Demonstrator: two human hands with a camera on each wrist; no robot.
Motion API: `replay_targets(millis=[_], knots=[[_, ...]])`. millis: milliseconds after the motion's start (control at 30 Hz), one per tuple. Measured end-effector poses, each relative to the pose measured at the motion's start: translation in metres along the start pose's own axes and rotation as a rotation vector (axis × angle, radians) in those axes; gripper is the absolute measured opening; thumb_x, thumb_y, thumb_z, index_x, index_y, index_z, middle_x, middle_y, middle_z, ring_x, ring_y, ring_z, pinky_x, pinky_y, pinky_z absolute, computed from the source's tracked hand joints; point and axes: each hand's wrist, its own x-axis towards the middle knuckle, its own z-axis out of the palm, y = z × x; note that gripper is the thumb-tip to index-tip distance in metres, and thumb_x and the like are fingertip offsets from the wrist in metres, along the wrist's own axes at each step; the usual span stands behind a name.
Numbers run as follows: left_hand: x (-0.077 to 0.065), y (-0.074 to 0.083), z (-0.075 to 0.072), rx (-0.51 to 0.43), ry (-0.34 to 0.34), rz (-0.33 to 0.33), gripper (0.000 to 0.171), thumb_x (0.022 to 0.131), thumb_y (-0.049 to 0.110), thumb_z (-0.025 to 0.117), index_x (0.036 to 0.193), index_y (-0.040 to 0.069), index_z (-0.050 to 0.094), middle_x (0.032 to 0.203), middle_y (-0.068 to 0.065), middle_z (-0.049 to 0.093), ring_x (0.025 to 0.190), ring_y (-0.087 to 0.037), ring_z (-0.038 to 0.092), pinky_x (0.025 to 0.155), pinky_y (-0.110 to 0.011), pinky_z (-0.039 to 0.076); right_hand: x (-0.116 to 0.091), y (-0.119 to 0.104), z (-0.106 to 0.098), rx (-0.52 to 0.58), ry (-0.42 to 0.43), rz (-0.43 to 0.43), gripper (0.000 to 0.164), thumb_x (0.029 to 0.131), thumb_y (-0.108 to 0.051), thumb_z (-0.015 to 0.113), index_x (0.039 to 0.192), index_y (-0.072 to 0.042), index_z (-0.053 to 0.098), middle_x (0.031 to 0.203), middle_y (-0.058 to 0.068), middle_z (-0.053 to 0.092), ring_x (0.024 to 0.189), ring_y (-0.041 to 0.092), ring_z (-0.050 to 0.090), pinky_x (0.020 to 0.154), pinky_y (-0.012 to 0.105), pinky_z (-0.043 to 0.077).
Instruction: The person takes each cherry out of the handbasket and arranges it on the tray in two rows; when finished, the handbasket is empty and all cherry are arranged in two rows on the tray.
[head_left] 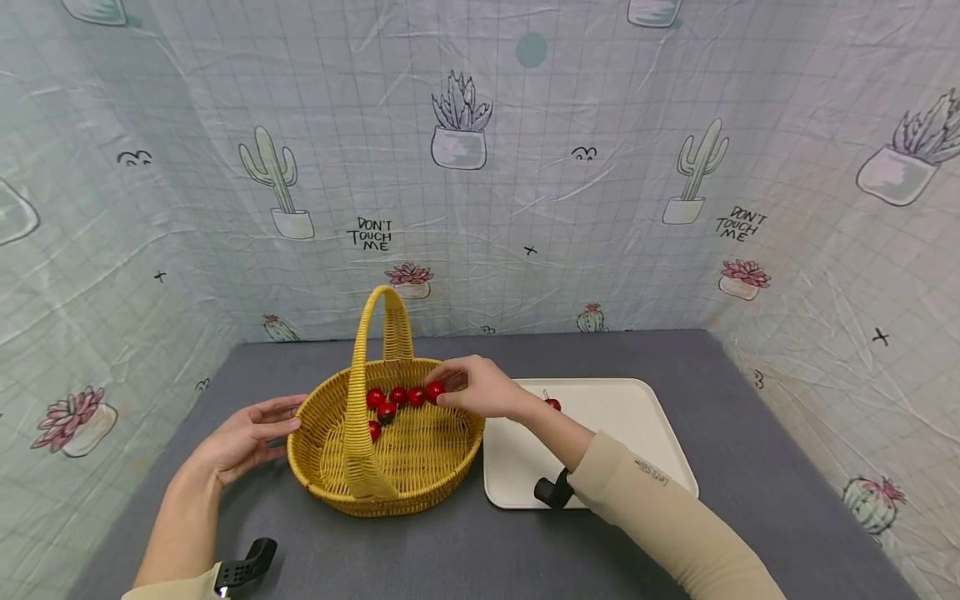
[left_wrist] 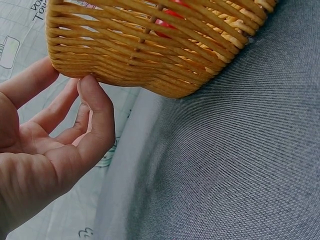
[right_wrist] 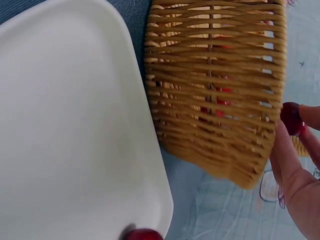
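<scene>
A cream tray (head_left: 517,475) lies on the grey surface (head_left: 450,558) just beside the basket (head_left: 423,450), with a stray cherry (head_left: 553,404) near its far edge, partly hidden by the right forearm (head_left: 562,429) crossing over it. The basket's handle (head_left: 358,400) arches between the left grip (head_left: 243,433) and the small red cherries (head_left: 386,412) clustered inside. Behind hangs a wrinkled curtain (head_left: 525,208) printed with grid lines and potted cacti. The right grip (head_left: 480,390) pinches a round, glossy cherry (head_left: 435,391) near the basket's rim; the left grip is relaxed, fingertips against the opposite side. Yellow woven strands with gaps form the oval basket; the tray is smooth with rounded corners, and the surface has a finely ribbed, fabric-like texture
</scene>
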Motion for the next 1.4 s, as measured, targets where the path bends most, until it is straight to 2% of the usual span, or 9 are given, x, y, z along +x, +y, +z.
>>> replay_targets(millis=[200,400,600,800,1033,1267,1400], knots=[[0.000,0.000,0.001,0.002,0.002,0.000,0.069,0.102,0.017,0.067,0.159,-0.001,0.032,0.138,-0.002,0.054,0.112,-0.009,0.063,0.094,-0.046,0.054,-0.015,0.005,-0.015,0.088,0.046,0.044,0.027,0.095,-0.008,0.073,0.122,-0.009,0.071,0.117,0.006,0.069,0.108,0.023,0.067,0.089,0.037,0.056],[0.000,-0.001,0.001,0.018,-0.003,0.002,0.071,0.103,0.017,0.066,0.160,-0.002,0.029,0.145,-0.009,0.049,0.112,-0.008,0.062,0.095,-0.047,0.054,-0.027,0.013,-0.030,0.125,0.098,0.109,0.028,0.094,-0.009,0.075,0.121,-0.010,0.067,0.117,0.005,0.070,0.110,0.019,0.067,0.095,0.043,0.053],[-0.001,-0.003,0.000,0.026,-0.009,0.007,0.071,0.104,0.017,0.065,0.160,-0.003,0.027,0.148,-0.011,0.047,0.112,-0.007,0.062,0.095,-0.047,0.054,-0.039,0.022,-0.045,0.131,0.141,0.091,0.031,0.092,-0.005,0.075,0.122,-0.007,0.066,0.117,0.008,0.070,0.110,0.022,0.067,0.093,0.042,0.054],[-0.002,-0.003,0.001,0.024,-0.003,0.006,0.071,0.103,0.017,0.066,0.160,-0.002,0.029,0.145,-0.008,0.050,0.112,-0.007,0.062,0.095,-0.047,0.054,-0.051,0.033,-0.056,0.121,0.150,0.097,0.038,0.090,-0.004,0.076,0.128,-0.008,0.069,0.120,0.005,0.069,0.111,0.027,0.066,0.088,0.039,0.055],[-0.002,-0.001,0.003,0.030,0.004,0.004,0.071,0.103,0.018,0.067,0.160,-0.001,0.029,0.148,-0.011,0.047,0.112,-0.007,0.062,0.094,-0.046,0.054,-0.062,0.044,-0.064,0.103,0.195,0.135,0.036,0.087,-0.004,0.081,0.120,-0.005,0.069,0.112,0.006,0.070,0.109,0.031,0.066,0.089,0.041,0.053],[-0.003,-0.001,0.005,0.029,0.002,0.008,0.071,0.103,0.017,0.065,0.160,-0.003,0.027,0.146,-0.009,0.049,0.111,-0.008,0.062,0.094,-0.045,0.054,-0.072,0.058,-0.069,0.091,0.250,0.177,0.035,0.085,-0.004,0.083,0.116,-0.003,0.065,0.114,0.010,0.067,0.112,0.030,0.066,0.091,0.040,0.052],[-0.003,-0.001,0.005,0.025,0.004,0.008,0.071,0.103,0.017,0.066,0.160,-0.003,0.028,0.141,-0.006,0.052,0.111,-0.008,0.063,0.094,-0.045,0.055,-0.079,0.065,-0.073,0.079,0.274,0.196,0.036,0.084,-0.003,0.084,0.115,-0.001,0.064,0.114,0.013,0.067,0.111,0.031,0.066,0.088,0.040,0.053]])
